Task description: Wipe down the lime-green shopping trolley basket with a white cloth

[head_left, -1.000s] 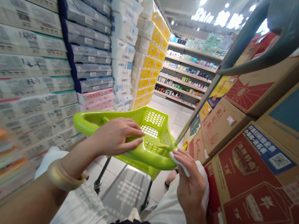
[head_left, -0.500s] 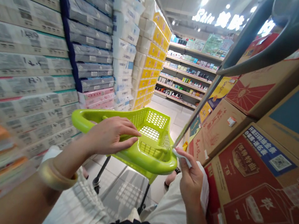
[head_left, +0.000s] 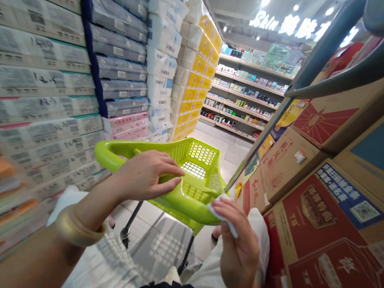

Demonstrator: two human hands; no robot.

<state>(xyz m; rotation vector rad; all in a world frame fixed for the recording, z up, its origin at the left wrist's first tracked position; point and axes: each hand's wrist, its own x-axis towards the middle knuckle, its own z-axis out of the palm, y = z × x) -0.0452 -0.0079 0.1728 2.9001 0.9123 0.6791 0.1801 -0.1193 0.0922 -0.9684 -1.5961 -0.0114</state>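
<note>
Lime-green shopping cart (head_left: 194, 183) being stood between wrapped packs (head_left: 62, 82) and cartons (head_left: 339, 229); left hand (head_left: 150, 174) being rested on rim (head_left: 185, 205), grip slack, wide; white cloth (head_left: 232, 228) being held against rim by grip of right hand (head_left: 241, 240). Wiping apparently being performed; even pressure being called for next.

That glossy lime-green basket (head_left: 184, 202) stands upright in mid-frame on dark legs, lattice-sided, its near rim smooth and rounded; a thin white cloth (head_left: 232, 228) touches the rim's right end, lower right of centre.
</note>
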